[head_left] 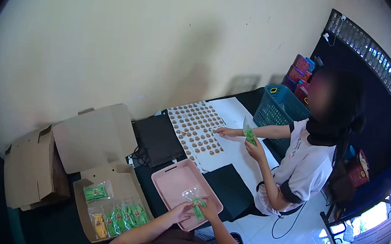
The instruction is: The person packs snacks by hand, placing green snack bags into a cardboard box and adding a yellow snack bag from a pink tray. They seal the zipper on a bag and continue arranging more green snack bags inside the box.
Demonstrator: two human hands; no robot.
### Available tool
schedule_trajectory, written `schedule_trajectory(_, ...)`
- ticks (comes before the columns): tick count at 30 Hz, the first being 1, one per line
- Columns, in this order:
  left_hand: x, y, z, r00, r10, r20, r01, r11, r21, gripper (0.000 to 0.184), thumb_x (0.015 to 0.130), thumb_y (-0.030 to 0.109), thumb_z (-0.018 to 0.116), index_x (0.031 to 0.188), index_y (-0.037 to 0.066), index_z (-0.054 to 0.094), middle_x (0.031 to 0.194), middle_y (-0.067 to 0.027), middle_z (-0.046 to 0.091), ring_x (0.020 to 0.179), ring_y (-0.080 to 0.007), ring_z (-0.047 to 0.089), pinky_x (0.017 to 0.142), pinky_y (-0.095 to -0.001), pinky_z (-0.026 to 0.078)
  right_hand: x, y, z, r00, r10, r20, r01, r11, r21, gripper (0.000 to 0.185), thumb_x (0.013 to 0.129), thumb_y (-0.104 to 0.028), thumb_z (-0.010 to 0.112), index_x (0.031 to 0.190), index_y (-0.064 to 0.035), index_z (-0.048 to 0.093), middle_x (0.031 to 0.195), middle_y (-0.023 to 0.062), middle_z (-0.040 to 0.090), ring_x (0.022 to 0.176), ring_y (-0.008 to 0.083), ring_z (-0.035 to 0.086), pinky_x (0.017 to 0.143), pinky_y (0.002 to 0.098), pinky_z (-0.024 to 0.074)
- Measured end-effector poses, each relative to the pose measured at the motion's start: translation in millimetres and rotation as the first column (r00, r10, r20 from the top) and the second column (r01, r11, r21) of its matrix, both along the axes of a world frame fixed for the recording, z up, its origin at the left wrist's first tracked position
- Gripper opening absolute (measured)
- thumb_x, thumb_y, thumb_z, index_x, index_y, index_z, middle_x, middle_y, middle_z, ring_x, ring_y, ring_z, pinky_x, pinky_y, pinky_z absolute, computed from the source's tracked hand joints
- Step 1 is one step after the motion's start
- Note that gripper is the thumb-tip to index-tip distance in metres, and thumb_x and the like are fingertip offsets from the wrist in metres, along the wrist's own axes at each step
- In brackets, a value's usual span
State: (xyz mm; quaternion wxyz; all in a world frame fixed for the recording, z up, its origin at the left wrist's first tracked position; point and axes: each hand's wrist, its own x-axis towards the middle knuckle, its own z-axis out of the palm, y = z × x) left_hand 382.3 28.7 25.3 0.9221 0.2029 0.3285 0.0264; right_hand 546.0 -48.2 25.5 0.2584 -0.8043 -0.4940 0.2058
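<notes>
Over the pink tray (162,180), I have a clear plastic packet of green sticks (198,212) between my two hands. My right hand (210,209) is closed on the packet's right side. The fingers of my left hand (182,212) pinch its left edge. The see-through upper end of the packet points away from me. To the left, an open cardboard box (79,216) holds several similar packets of green sticks (123,217) and a packet of yellow ones (99,225).
A co-worker (310,154) sits at the right, holding a green packet (250,134), one hand on a sheet of round stickers (199,129). A black case (158,139), closed cartons (26,170) and a teal basket (274,109) stand on the dark table.
</notes>
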Motion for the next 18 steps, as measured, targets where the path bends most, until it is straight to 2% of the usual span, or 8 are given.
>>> schedule_trajectory(4,-14.8,7.6,35.5,0.972,0.236,-0.017,-0.236,0.971,0.033,0.029,0.08,0.034,0.057,0.102,0.014,0.056,0.107,-0.0007,0.052,0.08,-0.0174,0.052,0.077,-0.0315,0.039,-10.5,14.1,27.4,0.845,-0.109,-0.524,0.229,0.958,0.17,0.05,0.074,-0.007,0.066,0.118,-0.0008,0.043,0.107,0.0108,0.052,0.097,0.0188,0.052,0.081,0.0314,0.0431)
schedule_trajectory(6,-33.0,18.9,51.0,0.919,0.366,0.148,-0.377,0.925,0.051,0.029,0.08,0.026,0.061,0.104,0.012,0.053,0.098,-0.0011,0.056,0.068,-0.0119,0.052,0.062,-0.0252,0.041,-15.8,18.4,42.6,0.474,-0.004,-0.881,0.273,0.951,0.143,0.049,0.077,-0.005,0.063,0.12,0.0033,0.041,0.109,0.0111,0.052,0.098,0.0172,0.052,0.083,0.0296,0.0429)
schedule_trajectory(8,-48.5,24.8,67.4,0.896,0.415,0.157,-0.421,0.907,0.0,0.034,0.08,0.021,0.063,0.108,0.01,0.049,0.091,-0.0018,0.057,0.063,-0.008,0.05,0.052,-0.021,0.038,-27.9,26.3,71.0,0.431,0.062,-0.9,0.196,0.967,0.161,0.046,0.08,-0.004,0.058,0.122,0.0048,0.04,0.108,0.0095,0.053,0.098,0.0153,0.053,0.084,0.0273,0.0423)
schedule_trajectory(10,-65.0,24.5,83.8,0.882,0.42,0.213,-0.469,0.827,0.31,0.035,0.081,0.022,0.062,0.109,0.008,0.046,0.092,-0.0035,0.057,0.066,-0.0084,0.052,0.055,-0.0221,0.042,-49.4,35.0,104.1,0.35,0.219,-0.911,0.07,0.963,0.259,0.04,0.084,-0.007,0.054,0.121,0.0034,0.041,0.107,0.0084,0.054,0.097,0.0135,0.053,0.084,0.0256,0.042)
schedule_trajectory(12,-73.9,20.5,106.2,0.875,0.442,0.199,-0.483,0.762,0.432,0.034,0.08,0.017,0.064,0.107,0.006,0.046,0.096,-0.0049,0.056,0.077,-0.0099,0.055,0.066,-0.0234,0.046,-72.5,48.0,105.7,0.342,0.182,-0.922,0.098,0.969,0.228,0.032,0.087,-0.013,0.053,0.116,0.0007,0.048,0.105,0.0067,0.054,0.096,0.012,0.052,0.083,0.0255,0.0413)
schedule_trajectory(14,-84.9,17.5,106.3,0.774,0.519,0.363,-0.622,0.516,0.589,0.034,0.079,0.006,0.063,0.108,0.004,0.046,0.099,-0.0058,0.054,0.09,-0.0123,0.055,0.08,-0.0254,0.046,-97.8,56.2,114.0,0.332,0.139,-0.933,0.07,0.983,0.171,0.031,0.091,-0.021,0.048,0.114,-0.0005,0.048,0.104,0.0055,0.055,0.095,0.0095,0.052,0.083,0.0244,0.0421)
schedule_trajectory(15,-93.9,17.0,110.9,0.748,0.562,0.352,-0.657,0.554,0.512,0.034,0.078,-0.001,0.062,0.108,0.003,0.045,0.103,-0.007,0.053,0.098,-0.0128,0.053,0.086,-0.0258,0.044,-109.6,58.3,118.8,0.37,0.177,-0.912,0.043,0.977,0.207,0.032,0.093,-0.026,0.046,0.112,-0.0014,0.049,0.102,0.005,0.055,0.094,0.0084,0.052,0.082,0.0246,0.0423)
schedule_trajectory(18,-124.8,15.0,130.5,0.738,0.586,0.335,-0.63,0.422,0.652,0.03,0.081,0.001,0.06,0.108,0.003,0.046,0.105,-0.0075,0.053,0.099,-0.013,0.053,0.087,-0.0258,0.044,-139.5,61.3,148.0,0.35,0.251,-0.903,-0.075,0.968,0.24,0.033,0.092,-0.026,0.047,0.113,-0.0008,0.048,0.101,0.005,0.057,0.092,0.0091,0.054,0.082,0.0253,0.0428)
